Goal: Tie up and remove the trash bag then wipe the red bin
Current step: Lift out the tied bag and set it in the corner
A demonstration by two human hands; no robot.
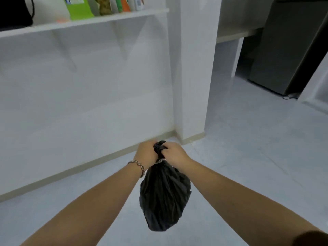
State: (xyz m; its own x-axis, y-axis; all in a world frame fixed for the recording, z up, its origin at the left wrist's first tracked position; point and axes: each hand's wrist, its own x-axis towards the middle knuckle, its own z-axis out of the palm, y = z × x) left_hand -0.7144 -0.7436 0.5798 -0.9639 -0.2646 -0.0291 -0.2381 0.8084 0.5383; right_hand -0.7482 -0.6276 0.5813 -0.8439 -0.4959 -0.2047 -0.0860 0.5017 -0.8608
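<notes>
1. Top left, we see a white wall shelf (pixel 85 22) carrying a black bag at its left end, then a green packet (pixel 79 8) and a row of bottles toward its right end.
2. Our left hand (pixel 147 152), a chain bracelet (pixel 139 166) on its wrist, is clenched on the left side of the gathered neck of the black trash bag (pixel 164 196).
3. The trash bag hangs in the air between our forearms, above the pale floor (pixel 248 157), its twisted top poking up between both fists.
4. Our right hand (pixel 174 152) is closed on the right side of that same neck, touching the left.
5. Far right, a dark grey cabinet (pixel 287 50) stands on the floor.
</notes>
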